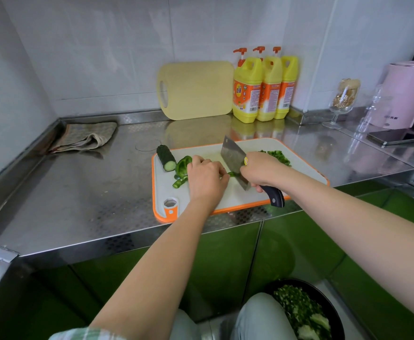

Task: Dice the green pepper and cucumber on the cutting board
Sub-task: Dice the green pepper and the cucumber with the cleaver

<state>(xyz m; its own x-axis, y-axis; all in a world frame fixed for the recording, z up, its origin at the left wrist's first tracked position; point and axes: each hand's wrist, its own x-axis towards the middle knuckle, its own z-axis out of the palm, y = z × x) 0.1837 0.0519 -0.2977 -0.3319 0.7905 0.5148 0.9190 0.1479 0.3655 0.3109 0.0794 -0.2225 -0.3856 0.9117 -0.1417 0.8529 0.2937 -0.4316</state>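
Left hand (207,179) pinning pepper strip (231,174) on cutting board (296,165), right hand (260,171) gripping cleaver (233,159), cucumber (166,158) beside

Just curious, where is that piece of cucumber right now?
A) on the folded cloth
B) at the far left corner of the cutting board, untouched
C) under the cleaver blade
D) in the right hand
B: the cucumber lies at the far left corner of the cutting board, apart from the left hand, which holds a pepper strip, and the right hand, which grips the cleaver.
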